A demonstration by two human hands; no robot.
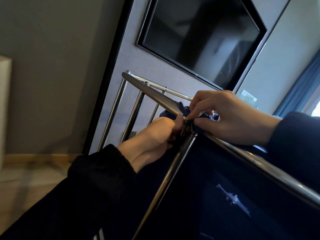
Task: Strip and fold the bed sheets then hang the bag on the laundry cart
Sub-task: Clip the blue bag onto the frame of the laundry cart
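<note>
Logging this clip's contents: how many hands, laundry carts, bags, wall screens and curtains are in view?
Hands: 2, the left hand and the right hand
laundry cart: 1
navy bag: 1
wall screen: 1
blue curtain: 1
Total: 6

No legible text, label, brand or number is found. Nothing readable is carried by the wall screen [199,37], laundry cart frame [155,95] or bag [216,161].

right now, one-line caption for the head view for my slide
Hanging the bag: left hand and right hand pinch its corner at the cart rail, television behind.
</note>
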